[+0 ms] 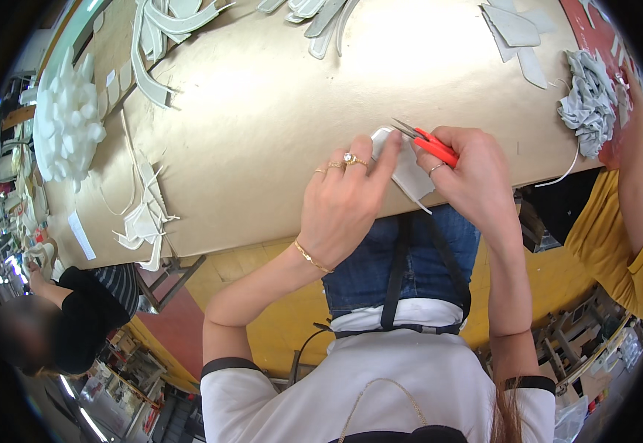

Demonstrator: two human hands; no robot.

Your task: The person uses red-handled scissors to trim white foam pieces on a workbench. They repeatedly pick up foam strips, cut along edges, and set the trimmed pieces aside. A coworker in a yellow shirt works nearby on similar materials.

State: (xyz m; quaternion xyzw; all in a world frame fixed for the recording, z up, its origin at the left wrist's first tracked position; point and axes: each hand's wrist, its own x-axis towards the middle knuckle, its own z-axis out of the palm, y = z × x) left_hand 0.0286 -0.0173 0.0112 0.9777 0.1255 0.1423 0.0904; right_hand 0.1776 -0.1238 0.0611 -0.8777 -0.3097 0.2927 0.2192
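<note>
Left hand (345,188) extended over a flat, pale-grey, white-edged piece (411,176) near the front edge of the gold-tan tabletop (247,155), any pinch beneath it hidden, cannot tell; right hand (475,166) closed around red-handled metal snips (439,149), blades at the piece's upper end

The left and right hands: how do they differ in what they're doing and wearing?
The left hand lays its index finger over a pale flat piece, while the right hand grips red-handled snips.
The left hand wears several rings; the right shows just one thin ring.
A gold bracelet circles the left wrist, but none shows on the right.
Both hands are ungloved.
</note>
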